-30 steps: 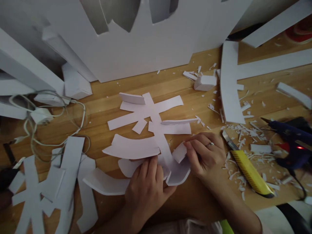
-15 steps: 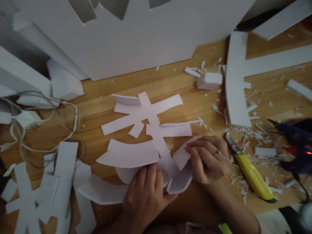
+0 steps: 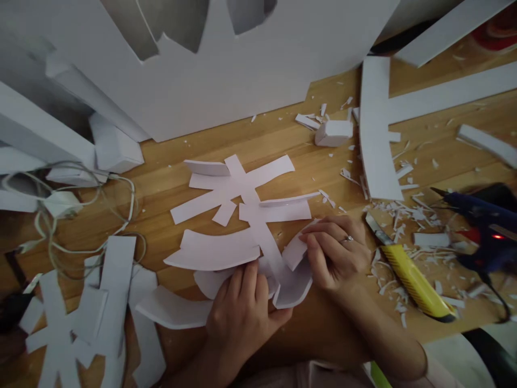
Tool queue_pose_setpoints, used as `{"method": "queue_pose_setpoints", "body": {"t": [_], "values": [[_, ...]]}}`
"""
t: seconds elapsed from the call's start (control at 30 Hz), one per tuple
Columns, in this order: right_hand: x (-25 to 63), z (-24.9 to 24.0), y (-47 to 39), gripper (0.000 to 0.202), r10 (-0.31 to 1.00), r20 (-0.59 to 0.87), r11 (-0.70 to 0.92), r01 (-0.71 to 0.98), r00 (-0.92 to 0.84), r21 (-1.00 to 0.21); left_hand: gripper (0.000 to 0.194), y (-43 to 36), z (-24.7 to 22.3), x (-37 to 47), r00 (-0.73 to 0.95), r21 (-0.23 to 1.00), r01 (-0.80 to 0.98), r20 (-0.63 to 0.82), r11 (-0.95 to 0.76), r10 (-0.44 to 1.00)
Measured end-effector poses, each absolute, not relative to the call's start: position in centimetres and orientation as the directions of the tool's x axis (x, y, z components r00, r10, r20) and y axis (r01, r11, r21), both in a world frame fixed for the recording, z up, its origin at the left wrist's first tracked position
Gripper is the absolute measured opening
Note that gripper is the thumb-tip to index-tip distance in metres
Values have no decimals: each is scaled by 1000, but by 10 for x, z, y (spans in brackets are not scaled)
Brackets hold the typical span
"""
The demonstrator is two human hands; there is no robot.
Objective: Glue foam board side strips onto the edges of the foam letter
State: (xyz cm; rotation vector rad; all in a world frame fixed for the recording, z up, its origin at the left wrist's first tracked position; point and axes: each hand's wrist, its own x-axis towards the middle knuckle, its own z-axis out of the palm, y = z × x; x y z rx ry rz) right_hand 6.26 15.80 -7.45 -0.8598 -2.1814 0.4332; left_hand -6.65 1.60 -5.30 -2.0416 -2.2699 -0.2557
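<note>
We are resting our left hand (image 3: pixel 242 307) low on the branched white cutout (image 3: pixel 264 237), its fingers bending at the edge of a curved strip (image 3: pixel 216 256); whether they are gripping or only pressing, we cannot tell. Across the stem, our right hand (image 3: pixel 337 250) is pinching a short white strip (image 3: pixel 295 252) between thumb and fingers. This strip is lying to the left of our right fingertips, so that hand is the nearer one, and its long axis is slanting from the stem's side, near end left, up toward the far right. Its near end is sitting just beside the stem, above the curved wall (image 3: pixel 293 293) at the cutout's near end. Farther off, a thin upright strip (image 3: pixel 288 200) is standing along a side arm, and beyond the cutout the large white board (image 3: pixel 242 75) is rising from the wooden table (image 3: pixel 194 145).
</note>
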Motion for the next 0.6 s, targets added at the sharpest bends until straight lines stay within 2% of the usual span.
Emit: {"method": "queue_pose_setpoints", "body": {"t": [0.23, 0.3, 0.4, 0.5, 0.6], "values": [[66, -73, 159, 17, 670, 529, 741, 419, -522, -525, 41, 15, -55, -66, -121, 79, 991, 192, 108, 974], [67, -73, 159, 17, 665, 532, 745, 419, -525, -519, 50, 13, -54, -66, -127, 107, 989, 245, 103, 961], [69, -73, 159, 17, 652, 541, 757, 412, -531, -507, 64, 7, -55, -67, -114, 238, 971, 390, 20, 914], [70, -74, 160, 17, 635, 551, 771, 402, -542, -493, 47, -2, -63, -68, -173, 413, 906, 569, -97, 804], [72, -74, 161, 16, 623, 548, 780, 394, -558, -486, 37, -10, -75, -69, -271, 485, 861, 694, -155, 667]]}}
